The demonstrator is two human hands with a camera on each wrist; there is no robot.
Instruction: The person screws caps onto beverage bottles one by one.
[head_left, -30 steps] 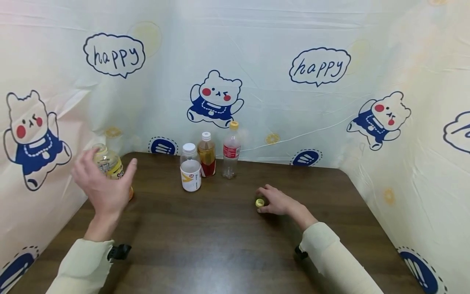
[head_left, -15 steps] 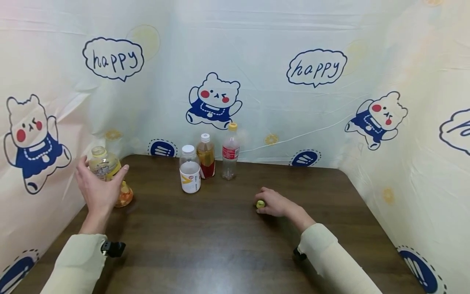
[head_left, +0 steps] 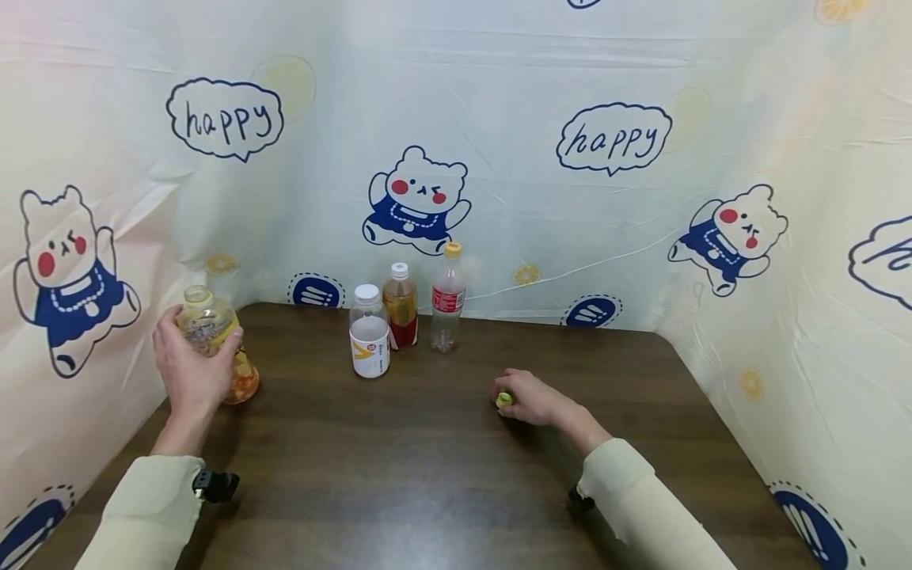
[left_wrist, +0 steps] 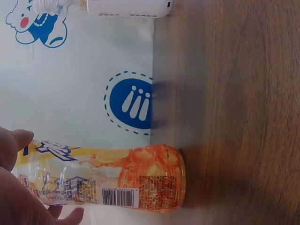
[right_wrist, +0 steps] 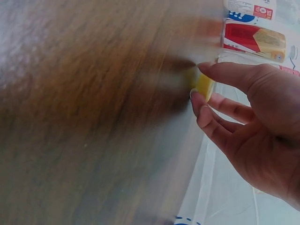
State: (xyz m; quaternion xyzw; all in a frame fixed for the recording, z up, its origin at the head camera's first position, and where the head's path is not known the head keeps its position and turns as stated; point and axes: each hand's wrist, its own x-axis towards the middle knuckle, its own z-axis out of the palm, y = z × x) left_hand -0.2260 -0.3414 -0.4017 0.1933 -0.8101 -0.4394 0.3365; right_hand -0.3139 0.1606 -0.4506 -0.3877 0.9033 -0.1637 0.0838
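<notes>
At the left of the head view my left hand (head_left: pixel 191 368) grips a clear, capless bottle (head_left: pixel 207 323) around its upper body, thumb on the right side. Its label is yellow with orange fruit pictures below, and the open mouth points up, slightly tilted left. The left wrist view shows the bottle's lower half (left_wrist: pixel 126 178) and barcode beyond the fingers. On the right, my right hand (head_left: pixel 533 398) pinches a small yellow bottle cap (head_left: pixel 503 399) low over the tabletop. In the right wrist view the cap (right_wrist: pixel 205 87) stands on edge between thumb and fingertips.
Three capped bottles stand at the back of the brown table (head_left: pixel 399 475): a white-labelled one (head_left: pixel 370 348), one with amber and red colouring (head_left: pixel 401 309), and a clear one with a red label and yellow cap (head_left: pixel 447 301). A printed curtain (head_left: pixel 513 206) surrounds the table.
My left hand has come down with its fingers closing around the bottle, which stood leaning behind it. My right fingers have closed on the cap, which has tipped up.
</notes>
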